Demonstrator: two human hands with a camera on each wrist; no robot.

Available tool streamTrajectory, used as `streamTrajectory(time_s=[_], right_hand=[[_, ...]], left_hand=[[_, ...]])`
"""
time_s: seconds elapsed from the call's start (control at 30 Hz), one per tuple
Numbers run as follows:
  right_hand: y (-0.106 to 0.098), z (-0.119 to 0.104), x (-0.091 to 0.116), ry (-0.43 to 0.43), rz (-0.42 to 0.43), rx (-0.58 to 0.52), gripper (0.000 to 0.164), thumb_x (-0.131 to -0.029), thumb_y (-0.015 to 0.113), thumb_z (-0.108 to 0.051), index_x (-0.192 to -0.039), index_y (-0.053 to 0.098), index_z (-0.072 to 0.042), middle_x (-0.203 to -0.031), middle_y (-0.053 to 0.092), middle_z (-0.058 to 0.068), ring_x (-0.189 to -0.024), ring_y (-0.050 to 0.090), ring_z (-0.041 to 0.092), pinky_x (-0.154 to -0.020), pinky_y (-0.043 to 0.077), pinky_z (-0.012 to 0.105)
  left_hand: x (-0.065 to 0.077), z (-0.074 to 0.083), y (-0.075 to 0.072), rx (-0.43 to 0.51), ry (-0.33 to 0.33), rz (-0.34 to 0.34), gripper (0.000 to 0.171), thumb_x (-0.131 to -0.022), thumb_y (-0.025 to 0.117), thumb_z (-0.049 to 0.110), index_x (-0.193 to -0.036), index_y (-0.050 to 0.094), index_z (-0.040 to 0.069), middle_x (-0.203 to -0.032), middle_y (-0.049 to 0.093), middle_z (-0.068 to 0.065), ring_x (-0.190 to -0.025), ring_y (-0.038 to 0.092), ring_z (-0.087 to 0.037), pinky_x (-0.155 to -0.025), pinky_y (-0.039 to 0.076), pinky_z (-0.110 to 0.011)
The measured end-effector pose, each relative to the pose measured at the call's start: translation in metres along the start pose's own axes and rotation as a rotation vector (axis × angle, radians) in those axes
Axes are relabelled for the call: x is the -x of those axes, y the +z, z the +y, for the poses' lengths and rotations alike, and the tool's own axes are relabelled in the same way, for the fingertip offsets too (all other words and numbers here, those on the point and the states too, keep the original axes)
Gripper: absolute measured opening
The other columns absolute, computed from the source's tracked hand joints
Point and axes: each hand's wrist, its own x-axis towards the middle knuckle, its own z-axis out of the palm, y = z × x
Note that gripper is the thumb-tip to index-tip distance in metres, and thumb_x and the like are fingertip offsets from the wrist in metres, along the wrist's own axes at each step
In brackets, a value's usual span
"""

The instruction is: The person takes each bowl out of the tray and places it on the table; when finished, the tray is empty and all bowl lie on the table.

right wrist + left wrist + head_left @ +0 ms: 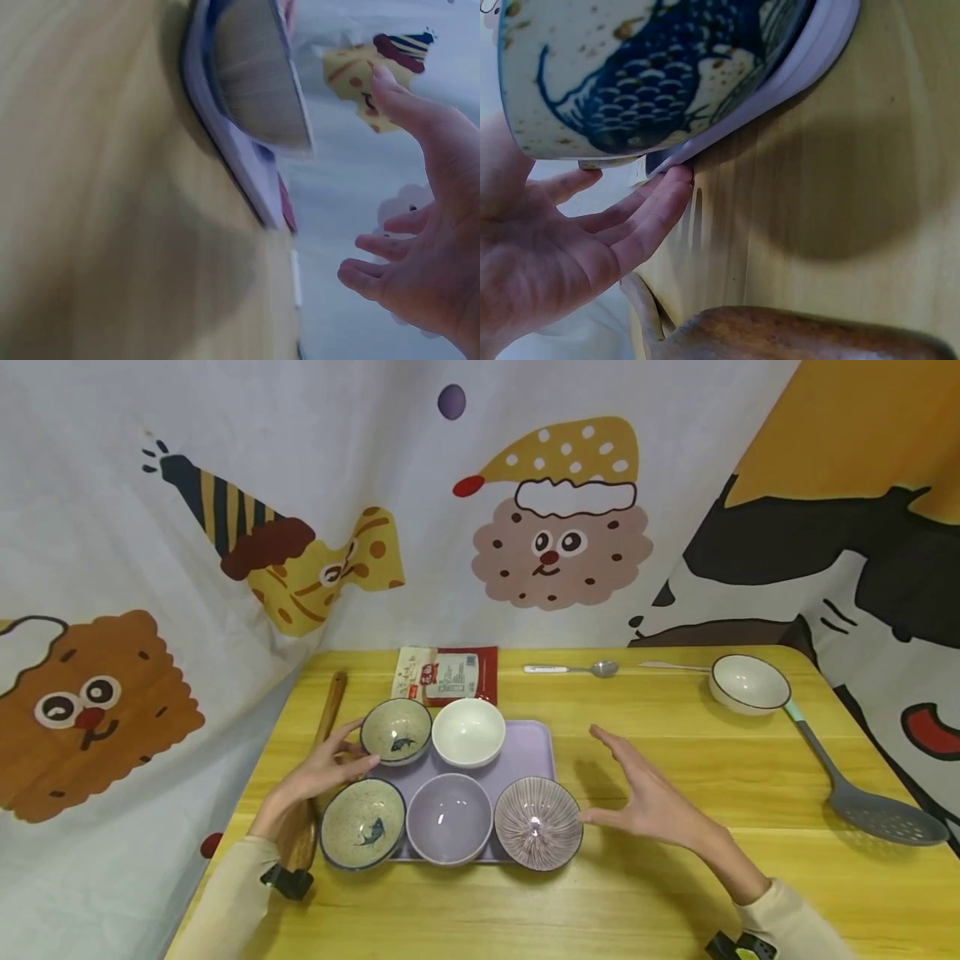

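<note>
In the head view, my left hand is beside the small speckled bowl with a fish motif, thumb and forefinger at its left rim. Its other fingers stretch out loosely in the left wrist view, below a larger fish-patterned bowl. My right hand hovers with fingers spread and nothing in it, thumb tip close to the striped bowl. A white bowl and a lilac bowl stand between these. The bowls stand on or overlap a lilac tray.
A wooden utensil lies left of the tray. Behind the tray are a red and white food packet and a spoon. At the right are a brown-rimmed white bowl and a grey slotted turner. A patterned cloth hangs behind the table.
</note>
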Motion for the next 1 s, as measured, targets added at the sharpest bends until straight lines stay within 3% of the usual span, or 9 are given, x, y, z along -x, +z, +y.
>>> streamTrajectory(time_s=[0.33, 0.57, 0.73, 1.0], right_hand=[[0.035, -0.012, 0.015, -0.047, -0.093, -0.030, 0.130, -0.056, 0.097, -0.044, -0.160, 0.026, -0.007, -0.159, 0.035, 0.025, -0.143, 0.037, 0.049, -0.108, 0.033, 0.073], [0.060, -0.016, 0.017, -0.031, -0.147, -0.042, 0.142, -0.050, 0.098, -0.051, -0.163, 0.018, -0.015, -0.161, 0.035, 0.015, -0.144, 0.042, 0.037, -0.112, 0.038, 0.062], [0.066, -0.018, 0.016, -0.030, -0.122, -0.057, 0.140, -0.051, 0.099, -0.046, -0.162, 0.021, -0.013, -0.158, 0.040, 0.012, -0.139, 0.048, 0.034, -0.110, 0.040, 0.062], [0.072, -0.009, 0.019, -0.053, -0.032, -0.133, 0.133, -0.047, 0.101, -0.035, -0.158, 0.032, -0.013, -0.147, 0.052, 0.006, -0.126, 0.058, 0.027, -0.102, 0.049, 0.059]], left_hand=[[-0.002, 0.009, 0.003, -0.091, 0.009, -0.025, 0.085, -0.095, 0.070, 0.030, -0.160, 0.023, 0.004, -0.130, 0.055, -0.035, -0.109, 0.066, -0.039, -0.087, 0.059, -0.043], [-0.006, -0.008, -0.004, -0.048, 0.074, -0.077, 0.074, -0.096, 0.068, 0.016, -0.158, 0.030, 0.002, -0.131, 0.056, -0.036, -0.116, 0.063, -0.044, -0.090, 0.059, -0.040], [-0.008, -0.020, -0.011, 0.033, 0.117, -0.112, 0.071, -0.090, 0.062, -0.006, -0.154, 0.031, -0.007, -0.112, 0.065, -0.034, -0.102, 0.068, -0.037, -0.084, 0.059, -0.030], [-0.010, -0.027, -0.010, 0.094, 0.043, -0.112, 0.070, -0.088, 0.063, -0.008, -0.151, 0.033, -0.012, -0.103, 0.067, -0.031, -0.088, 0.069, -0.021, -0.079, 0.061, -0.029]])
